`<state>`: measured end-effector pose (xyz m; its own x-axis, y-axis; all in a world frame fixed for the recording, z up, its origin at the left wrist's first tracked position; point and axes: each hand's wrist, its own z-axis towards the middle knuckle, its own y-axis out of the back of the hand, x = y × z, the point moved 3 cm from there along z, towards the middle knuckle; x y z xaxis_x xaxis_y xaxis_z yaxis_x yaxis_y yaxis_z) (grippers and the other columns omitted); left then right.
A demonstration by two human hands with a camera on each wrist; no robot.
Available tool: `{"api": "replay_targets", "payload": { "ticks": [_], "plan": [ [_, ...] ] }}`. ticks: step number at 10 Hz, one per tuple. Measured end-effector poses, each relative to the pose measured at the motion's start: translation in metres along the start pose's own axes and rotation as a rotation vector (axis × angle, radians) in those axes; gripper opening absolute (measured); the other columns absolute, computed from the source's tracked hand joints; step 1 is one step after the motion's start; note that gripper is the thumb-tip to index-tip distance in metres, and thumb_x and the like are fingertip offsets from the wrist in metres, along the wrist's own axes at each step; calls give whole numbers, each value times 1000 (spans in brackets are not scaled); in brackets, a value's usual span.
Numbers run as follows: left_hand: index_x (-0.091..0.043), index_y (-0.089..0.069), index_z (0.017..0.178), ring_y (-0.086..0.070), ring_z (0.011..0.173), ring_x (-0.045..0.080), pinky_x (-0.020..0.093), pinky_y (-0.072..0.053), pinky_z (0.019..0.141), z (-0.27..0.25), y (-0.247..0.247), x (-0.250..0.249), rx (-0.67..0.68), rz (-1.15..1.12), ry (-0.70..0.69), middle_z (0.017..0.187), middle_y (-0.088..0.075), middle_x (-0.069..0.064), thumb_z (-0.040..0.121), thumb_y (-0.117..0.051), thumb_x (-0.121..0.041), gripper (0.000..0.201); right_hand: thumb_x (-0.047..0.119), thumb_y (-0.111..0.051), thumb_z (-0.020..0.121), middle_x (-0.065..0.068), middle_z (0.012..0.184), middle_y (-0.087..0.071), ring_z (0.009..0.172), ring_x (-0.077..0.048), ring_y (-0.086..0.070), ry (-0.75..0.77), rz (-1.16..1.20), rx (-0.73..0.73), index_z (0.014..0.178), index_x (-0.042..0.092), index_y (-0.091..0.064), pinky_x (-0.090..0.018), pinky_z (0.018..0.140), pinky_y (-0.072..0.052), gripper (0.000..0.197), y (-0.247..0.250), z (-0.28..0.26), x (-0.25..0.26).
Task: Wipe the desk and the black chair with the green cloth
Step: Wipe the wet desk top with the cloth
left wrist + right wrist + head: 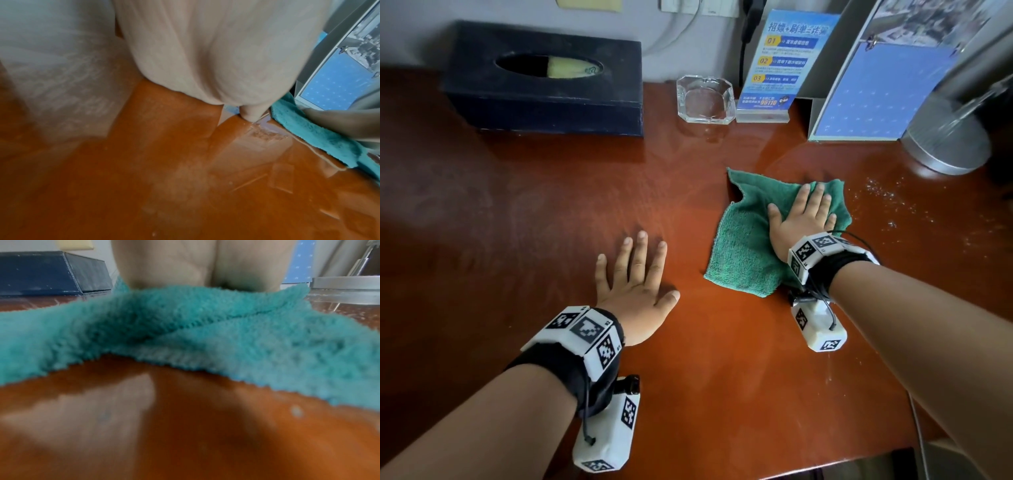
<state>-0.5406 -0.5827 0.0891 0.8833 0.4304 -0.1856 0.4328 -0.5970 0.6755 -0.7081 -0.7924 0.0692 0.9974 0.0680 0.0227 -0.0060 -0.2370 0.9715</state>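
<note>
Left hand point(635, 294) lies flat and empty on the bench point(517, 222). At its two o'clock the right hand point(803, 219) presses straight fingers on the green cloth point(743, 246); white specks point(883, 195) lie at the cloth's three o'clock, nearer that hand.

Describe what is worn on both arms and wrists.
Both forearms are bare, with no sleeves. Behind the left hand and right hand, each wrist wears a black fabric strap topped with white blocks bearing black square-patterned markers. A white boxy camera unit hangs underneath, with a thin black cord.
</note>
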Motion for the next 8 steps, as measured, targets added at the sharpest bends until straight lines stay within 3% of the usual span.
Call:
{"api": "replay_targets", "payload": {
  "ticks": [3, 8],
  "plan": [
    [-28, 39, 137, 44, 132, 20, 52, 22, 108, 0, -1, 0, -15, -3, 4, 137, 54, 0, 97, -12, -55, 70, 54, -21, 98, -10, 159, 13, 147, -26, 8, -51, -14, -11, 151, 8, 8, -43, 118, 2, 75, -6, -29, -21],
    [-29, 36, 140, 40, 135, 21, 52, 20, 110, 1, -1, -1, -64, 10, 28, 142, 50, 1, 97, -13, -56, 70, 56, -20, 97, -11, 159, 13, 147, -27, 8, -85, -35, -10, 150, 7, 10, -43, 118, 1, 79, -17, -69, -47]
  ]
}}
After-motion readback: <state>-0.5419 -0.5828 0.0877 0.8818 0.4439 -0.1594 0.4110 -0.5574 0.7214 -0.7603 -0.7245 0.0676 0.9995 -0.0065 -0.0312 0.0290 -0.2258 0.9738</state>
